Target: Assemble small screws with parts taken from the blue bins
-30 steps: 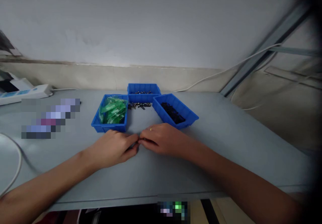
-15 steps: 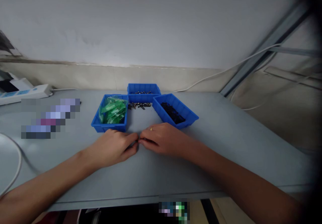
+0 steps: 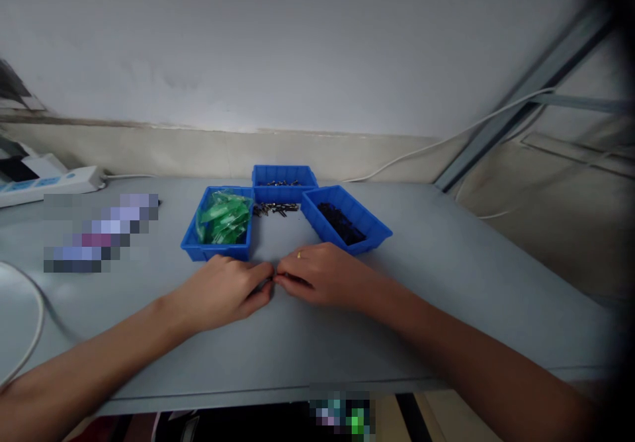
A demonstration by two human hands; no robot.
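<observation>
My left hand (image 3: 231, 291) and my right hand (image 3: 320, 275) meet fingertip to fingertip just above the grey table (image 3: 258, 356). Both are closed in a pinch, and whatever sits between the fingertips is too small and dark to name. Beyond my left hand is a blue bin (image 3: 201, 253) with green plastic bags (image 3: 223, 220) in it. Past my right hand a second blue bin (image 3: 374, 227) holds small black parts (image 3: 342, 223). A third blue bin (image 3: 285, 194), at the back, contains small metal parts (image 3: 282, 183); a pile of similar screw-like pieces (image 3: 275, 209) lies in front of it.
A white power strip (image 3: 74, 182) lies at the far left, with a blurred-out object (image 3: 102, 233) nearer. A white cable (image 3: 37, 316) curves at the left edge. Behind the table rises a wall (image 3: 297, 51); a metal frame post (image 3: 486, 137) slants at the right.
</observation>
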